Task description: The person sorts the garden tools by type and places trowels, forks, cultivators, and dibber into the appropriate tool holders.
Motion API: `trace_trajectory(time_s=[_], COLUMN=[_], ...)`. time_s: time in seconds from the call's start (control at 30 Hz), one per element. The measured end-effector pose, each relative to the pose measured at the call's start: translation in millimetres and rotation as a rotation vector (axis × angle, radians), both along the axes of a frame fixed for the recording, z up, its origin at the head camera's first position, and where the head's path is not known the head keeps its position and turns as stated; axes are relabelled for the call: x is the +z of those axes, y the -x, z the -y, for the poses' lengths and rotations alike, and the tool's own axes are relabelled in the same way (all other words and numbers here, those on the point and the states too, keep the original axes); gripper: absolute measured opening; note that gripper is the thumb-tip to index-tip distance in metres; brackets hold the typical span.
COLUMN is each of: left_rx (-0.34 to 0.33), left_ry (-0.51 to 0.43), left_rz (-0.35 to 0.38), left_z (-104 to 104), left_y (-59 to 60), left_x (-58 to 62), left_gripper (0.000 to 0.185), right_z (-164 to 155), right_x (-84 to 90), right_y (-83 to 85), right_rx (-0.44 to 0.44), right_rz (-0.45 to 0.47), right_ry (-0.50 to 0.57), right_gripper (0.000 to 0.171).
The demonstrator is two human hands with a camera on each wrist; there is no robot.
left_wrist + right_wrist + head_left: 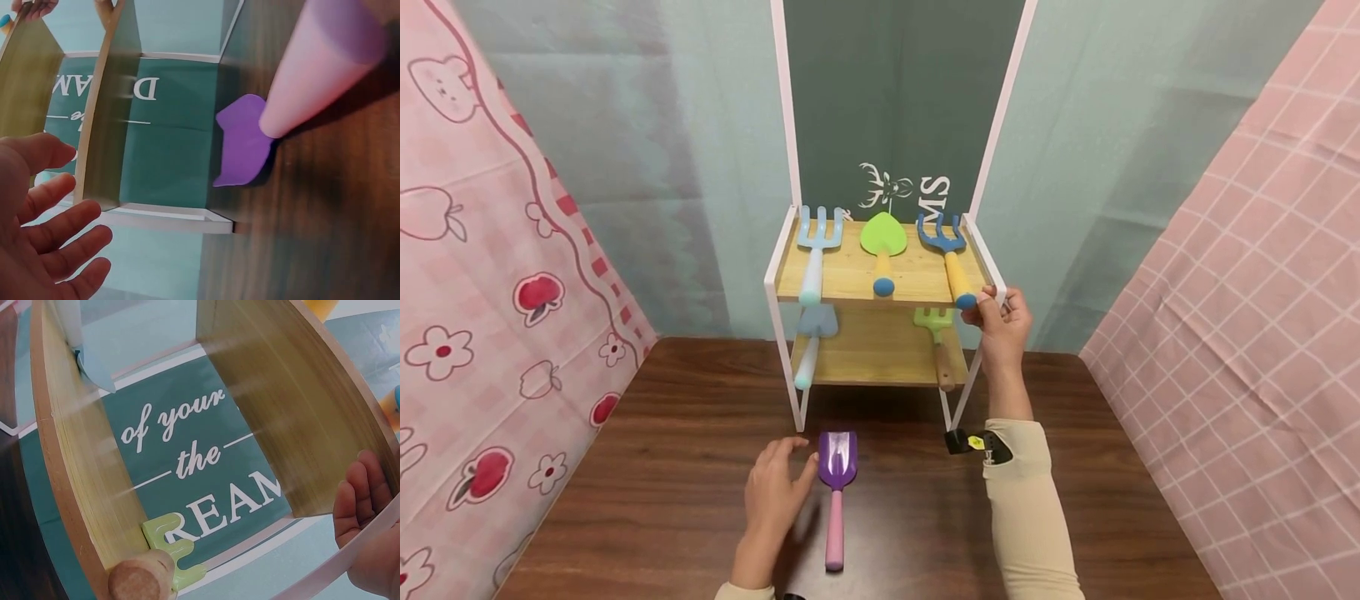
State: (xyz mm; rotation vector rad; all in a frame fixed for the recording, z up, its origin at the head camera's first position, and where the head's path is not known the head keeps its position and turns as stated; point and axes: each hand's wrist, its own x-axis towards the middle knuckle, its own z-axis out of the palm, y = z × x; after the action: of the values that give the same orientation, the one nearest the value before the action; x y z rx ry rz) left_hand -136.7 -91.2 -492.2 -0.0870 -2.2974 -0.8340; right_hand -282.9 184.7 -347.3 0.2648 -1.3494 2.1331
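Purple scoop (837, 461), dark wooden table (662, 467), curtained walls

The table (647, 467) is dark wood with a smooth, slightly glossy finish. The rack has 2 pale wooden shelves (850, 271), matt with fine grain, in a thin white painted metal frame (784, 108). The purple scoop (837, 460) looks like smooth plastic with a bit of sheen, and its pink handle (834, 533) is matt. The green rake (172, 547) has a plain wood handle (140, 578), and the other tools on the shelves look plastic too. The pink drapes (1262, 275) at the sides are soft matt cloth. The sleeve (1026, 500) is beige knit fabric.
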Motion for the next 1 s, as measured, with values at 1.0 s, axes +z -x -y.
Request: trace_trajectory(time_s=[1.0], left_rx=[-0.116], left_ry=[0.044], left_rz=[-0.067], left_z=[2], left_y=[-32.8], left_x=[-40.4], left_gripper=[0.029], right_z=[-1], right_x=[-1.8], right_y=[1.0], right_rx=[-0.002], right_rz=[-0.004], right_ry=[-0.027], right_gripper=[0.008])
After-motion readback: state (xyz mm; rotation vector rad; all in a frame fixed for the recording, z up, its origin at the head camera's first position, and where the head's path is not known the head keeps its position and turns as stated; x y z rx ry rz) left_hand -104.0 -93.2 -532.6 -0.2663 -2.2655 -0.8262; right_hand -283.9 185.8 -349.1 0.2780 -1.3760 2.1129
